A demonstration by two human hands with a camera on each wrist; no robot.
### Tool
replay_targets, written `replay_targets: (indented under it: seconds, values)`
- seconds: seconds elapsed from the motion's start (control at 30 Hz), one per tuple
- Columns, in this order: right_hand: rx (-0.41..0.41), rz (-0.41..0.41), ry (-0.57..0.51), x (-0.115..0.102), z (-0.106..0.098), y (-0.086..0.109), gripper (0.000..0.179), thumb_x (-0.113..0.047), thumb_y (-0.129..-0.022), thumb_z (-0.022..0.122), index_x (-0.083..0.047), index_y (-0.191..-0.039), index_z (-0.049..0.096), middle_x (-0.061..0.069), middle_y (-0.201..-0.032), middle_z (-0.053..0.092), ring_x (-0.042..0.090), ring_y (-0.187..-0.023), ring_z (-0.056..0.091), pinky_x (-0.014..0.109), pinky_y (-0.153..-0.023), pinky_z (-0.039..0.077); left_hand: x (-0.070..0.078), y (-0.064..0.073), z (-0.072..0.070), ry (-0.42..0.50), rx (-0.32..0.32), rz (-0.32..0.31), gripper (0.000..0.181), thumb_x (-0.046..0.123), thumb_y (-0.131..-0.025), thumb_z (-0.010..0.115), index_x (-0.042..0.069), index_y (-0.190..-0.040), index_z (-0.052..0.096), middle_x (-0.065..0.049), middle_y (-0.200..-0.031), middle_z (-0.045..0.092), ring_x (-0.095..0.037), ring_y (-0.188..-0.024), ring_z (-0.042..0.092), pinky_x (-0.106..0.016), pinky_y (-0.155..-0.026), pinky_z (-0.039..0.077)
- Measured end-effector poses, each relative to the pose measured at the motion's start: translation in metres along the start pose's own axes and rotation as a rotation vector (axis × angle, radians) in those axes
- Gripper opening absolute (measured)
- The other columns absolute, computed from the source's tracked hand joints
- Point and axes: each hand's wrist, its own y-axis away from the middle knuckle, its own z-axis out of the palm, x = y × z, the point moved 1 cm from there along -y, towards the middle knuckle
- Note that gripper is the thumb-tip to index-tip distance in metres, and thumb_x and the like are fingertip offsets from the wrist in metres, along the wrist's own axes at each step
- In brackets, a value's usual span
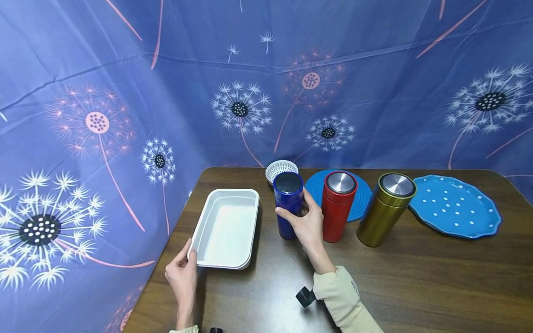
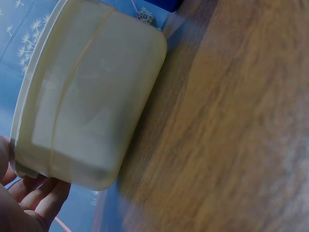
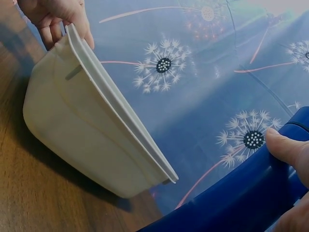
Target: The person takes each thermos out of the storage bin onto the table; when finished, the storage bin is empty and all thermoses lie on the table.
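Observation:
A white rectangular plastic basin stands on the left of the table, and my left hand pinches its near-left corner, thumb at the rim and fingers below it in the left wrist view. My right hand grips a dark blue thermos flask just right of the basin. That flask looks upright; whether its base touches the table I cannot tell. Close by my right hand stands a red flask, then a gold flask further right. Both have silver-topped lids.
A small white woven basket sits behind the blue flask. Behind the red flask lies a round blue placemat. At the right is a blue scalloped plate with white dots. A dandelion-patterned cloth hangs beyond the wooden table.

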Motion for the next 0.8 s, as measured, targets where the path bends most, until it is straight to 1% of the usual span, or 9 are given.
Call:
replay_targets:
  seconds: [0.1,0.23,0.3,0.37,0.47,0.53,0.63,0.7,0.8]
  values:
    - [-0.011,-0.005,0.004,-0.008,0.001,0.002,0.08,-0.008,-0.071,0.086,-0.01,-0.142,0.05,0.016,-0.129,0.062,0.029,-0.118,0.058,0.044,-0.102,0.044,0.001,0.0,0.0,-0.006,-0.003,0.004,0.027,-0.003,-0.086,0.062,-0.002,-0.111,0.071,-0.02,-0.108,0.068,0.014,-0.084,0.06,-0.007,-0.068,0.047]
    - [-0.036,-0.029,0.02,-0.025,0.002,0.007,0.077,-0.002,-0.073,0.083,-0.002,-0.142,0.048,0.022,-0.13,0.06,0.035,-0.119,0.057,0.049,-0.103,0.042,0.002,0.001,-0.001,-0.017,-0.002,0.007,0.027,-0.002,-0.086,0.062,-0.002,-0.111,0.071,-0.021,-0.109,0.068,0.014,-0.083,0.059,-0.006,-0.067,0.047]
    - [-0.045,-0.042,0.027,-0.03,0.003,0.009,0.076,0.0,-0.073,0.082,0.002,-0.141,0.047,0.025,-0.13,0.058,0.037,-0.12,0.055,0.051,-0.103,0.041,0.002,0.001,-0.001,-0.017,-0.003,0.004,0.027,-0.001,-0.087,0.062,-0.001,-0.112,0.071,-0.022,-0.109,0.068,0.014,-0.083,0.059,-0.006,-0.067,0.047]
    - [-0.05,-0.046,0.04,-0.025,0.003,0.008,0.077,0.0,-0.073,0.082,0.0,-0.141,0.047,0.024,-0.131,0.058,0.036,-0.121,0.055,0.051,-0.104,0.041,0.002,0.001,-0.001,-0.019,-0.006,0.008,0.026,-0.001,-0.087,0.063,-0.001,-0.112,0.071,-0.022,-0.11,0.067,0.015,-0.084,0.058,-0.006,-0.068,0.046]
    - [-0.047,-0.051,0.076,-0.013,0.003,0.004,0.078,-0.007,-0.074,0.084,-0.006,-0.142,0.047,0.019,-0.133,0.058,0.033,-0.123,0.054,0.05,-0.105,0.04,0.005,0.001,-0.001,-0.013,-0.013,0.013,0.026,-0.002,-0.087,0.063,-0.002,-0.112,0.071,-0.022,-0.11,0.067,0.015,-0.085,0.057,-0.005,-0.068,0.045]
    - [-0.043,-0.056,0.105,-0.004,0.003,0.002,0.079,-0.013,-0.074,0.086,-0.01,-0.143,0.047,0.016,-0.134,0.058,0.031,-0.124,0.054,0.049,-0.105,0.04,0.013,0.003,-0.002,-0.014,-0.023,0.016,0.026,-0.004,-0.087,0.062,-0.005,-0.112,0.07,-0.023,-0.11,0.066,0.015,-0.086,0.057,-0.005,-0.068,0.045]
    - [-0.039,-0.07,0.142,0.0,0.002,0.001,0.081,-0.019,-0.074,0.086,-0.012,-0.144,0.046,0.015,-0.136,0.057,0.031,-0.125,0.053,0.049,-0.105,0.04,0.029,0.007,-0.003,-0.011,-0.042,0.022,0.026,-0.006,-0.086,0.061,-0.008,-0.111,0.069,-0.026,-0.11,0.065,0.015,-0.086,0.057,-0.005,-0.069,0.045]
    - [-0.044,-0.07,0.15,0.0,0.002,0.002,0.083,-0.021,-0.075,0.085,-0.014,-0.146,0.044,0.014,-0.139,0.055,0.031,-0.127,0.052,0.05,-0.105,0.04,0.027,0.006,-0.004,-0.015,-0.053,0.019,0.026,-0.005,-0.087,0.062,-0.007,-0.112,0.069,-0.025,-0.11,0.065,0.016,-0.087,0.057,-0.005,-0.07,0.045]
    - [-0.063,-0.069,0.159,0.001,0.002,0.004,0.087,-0.023,-0.076,0.084,-0.015,-0.149,0.037,0.014,-0.145,0.049,0.031,-0.133,0.046,0.051,-0.108,0.037,0.013,0.003,-0.003,-0.007,-0.063,0.008,0.026,-0.001,-0.088,0.064,-0.003,-0.113,0.07,-0.022,-0.112,0.066,0.016,-0.086,0.057,-0.005,-0.07,0.046]
